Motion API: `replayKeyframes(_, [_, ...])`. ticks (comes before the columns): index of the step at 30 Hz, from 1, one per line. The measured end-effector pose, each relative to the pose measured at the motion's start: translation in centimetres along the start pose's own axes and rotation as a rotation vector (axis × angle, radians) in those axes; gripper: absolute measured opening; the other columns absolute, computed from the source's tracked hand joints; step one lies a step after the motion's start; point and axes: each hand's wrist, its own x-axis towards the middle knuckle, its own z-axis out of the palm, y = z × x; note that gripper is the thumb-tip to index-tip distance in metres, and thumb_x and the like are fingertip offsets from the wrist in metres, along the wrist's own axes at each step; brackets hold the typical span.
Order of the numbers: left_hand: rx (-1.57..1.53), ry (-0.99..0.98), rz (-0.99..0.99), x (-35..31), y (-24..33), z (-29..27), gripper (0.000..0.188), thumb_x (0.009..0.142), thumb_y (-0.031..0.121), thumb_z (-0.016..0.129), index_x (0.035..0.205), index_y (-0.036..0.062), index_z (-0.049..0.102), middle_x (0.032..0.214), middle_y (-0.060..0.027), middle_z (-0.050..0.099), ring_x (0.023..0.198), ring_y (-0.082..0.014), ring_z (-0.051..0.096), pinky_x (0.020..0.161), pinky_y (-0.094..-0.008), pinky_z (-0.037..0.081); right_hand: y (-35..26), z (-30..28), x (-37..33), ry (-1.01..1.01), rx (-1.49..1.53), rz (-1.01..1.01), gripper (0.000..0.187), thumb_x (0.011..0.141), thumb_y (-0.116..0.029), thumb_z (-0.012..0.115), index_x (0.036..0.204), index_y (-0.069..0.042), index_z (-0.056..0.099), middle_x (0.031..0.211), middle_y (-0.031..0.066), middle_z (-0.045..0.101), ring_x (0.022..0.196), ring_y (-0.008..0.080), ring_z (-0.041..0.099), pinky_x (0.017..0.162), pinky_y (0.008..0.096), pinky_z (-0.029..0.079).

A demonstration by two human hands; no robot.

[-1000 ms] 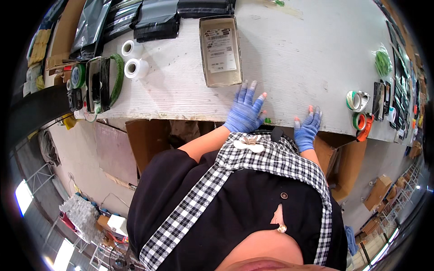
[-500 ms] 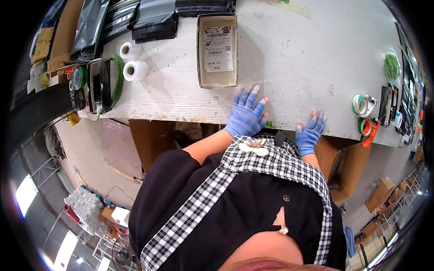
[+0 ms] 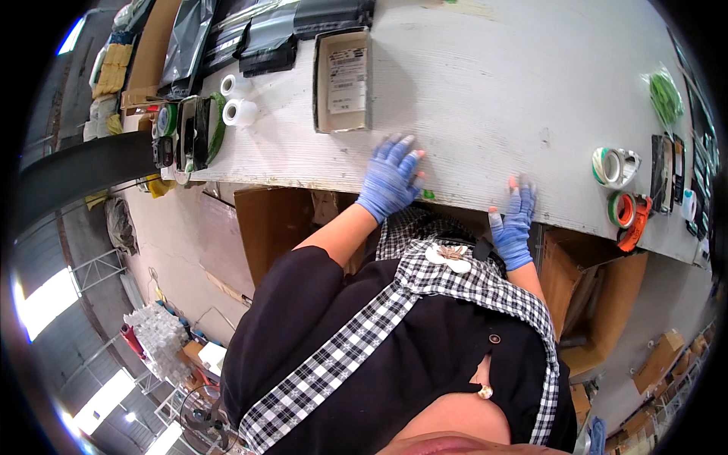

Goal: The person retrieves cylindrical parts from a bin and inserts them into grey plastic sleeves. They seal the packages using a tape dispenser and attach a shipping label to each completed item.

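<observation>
My left hand [image 3: 390,179], in a blue glove with bare fingertips, lies flat at the front edge of the white table [image 3: 470,98], fingers spread. My right hand [image 3: 514,224], gloved the same way, rests its fingers on the table edge further right. Both hands hold nothing. Just beyond my left fingertips stands a shallow open cardboard box [image 3: 322,83] with a white printed label [image 3: 346,80] inside. A small green scrap [image 3: 428,195] lies at the edge beside my left thumb.
Black plastic bags [image 3: 265,45] lie at the back left, near two white film rolls [image 3: 240,113]. Tape rolls [image 3: 608,167] and an orange-handled tool [image 3: 635,224] sit at the right, below a green bundle in clear plastic [image 3: 666,98]. Cardboard boxes [image 3: 599,303] stand under the table.
The view has shifted and turned slightly, so the box and table appear further left. My hands stay at the table edge, and the right fingers look slightly blurred.
</observation>
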Motion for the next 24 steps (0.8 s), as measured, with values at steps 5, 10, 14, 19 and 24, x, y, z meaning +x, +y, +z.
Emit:
replayKeyframes(5, [0.13, 0.012, -0.007, 0.7, -0.1, -0.9, 0.038, 0.077, 0.017, 0.067, 0.114, 0.01, 0.059, 0.127, -0.0171, 0.054, 0.121, -0.0383, 0.049, 0.104, -0.0508, 0.039, 1.4, -5.1, -2.8, 0.115, 0.328, -0.109, 0.031, 0.094, -0.02, 0.06, 0.12, -0.003, 0.062, 0.122, 0.017, 0.061, 0.119, 0.035, 0.056, 0.102, 0.0411, 0.043])
replayKeyframes(10, [0.096, 0.149, 0.029, 4.9, 7.4, 3.0, 0.043, 0.079, 0.013, 0.065, 0.12, 0.0099, 0.055, 0.127, -0.017, 0.054, 0.119, -0.0397, 0.05, 0.102, -0.0509, 0.04, 8.9, -9.1, -10.7, 0.18, 0.374, 0.109, 0.017, 0.09, -0.01, 0.061, 0.104, -0.005, 0.069, 0.099, 0.0123, 0.068, 0.095, 0.0294, 0.063, 0.084, 0.0373, 0.051])
replayKeyframes(14, [-0.146, 0.043, 0.24, 6.3, 20.2, 9.0, 0.047, 0.078, 0.007, 0.065, 0.124, 0.0072, 0.053, 0.13, -0.0186, 0.053, 0.118, -0.0388, 0.05, 0.1, -0.0493, 0.04, 16.2, -12.9, -18.4, 0.123, 0.308, 0.338, 0.018, 0.09, -0.018, 0.061, 0.102, -0.007, 0.069, 0.099, 0.0129, 0.068, 0.095, 0.0315, 0.063, 0.086, 0.04, 0.05])
replayKeyframes(19, [-0.381, -0.295, 0.488, 8.3, 33.9, 16.3, 0.044, 0.077, 0.002, 0.067, 0.12, 0.0054, 0.059, 0.129, -0.0163, 0.055, 0.117, -0.0366, 0.052, 0.1, -0.0447, 0.042, 23.7, -16.0, -27.4, -0.108, 0.212, 0.66, 0.034, 0.093, -0.036, 0.056, 0.107, -0.008, 0.069, 0.104, 0.0135, 0.068, 0.103, 0.0319, 0.061, 0.093, 0.043, 0.047])
replayKeyframes(24, [-0.481, -0.601, 0.721, 12.6, 43.8, 20.5, 0.041, 0.075, 0.001, 0.068, 0.115, 0.0056, 0.06, 0.122, -0.0149, 0.058, 0.113, -0.0348, 0.055, 0.098, -0.0439, 0.046, 25.4, -15.8, -32.5, -0.151, 0.263, 0.933, 0.039, 0.094, -0.039, 0.052, 0.114, -0.009, 0.066, 0.111, 0.0144, 0.066, 0.109, 0.0322, 0.06, 0.096, 0.0437, 0.046])
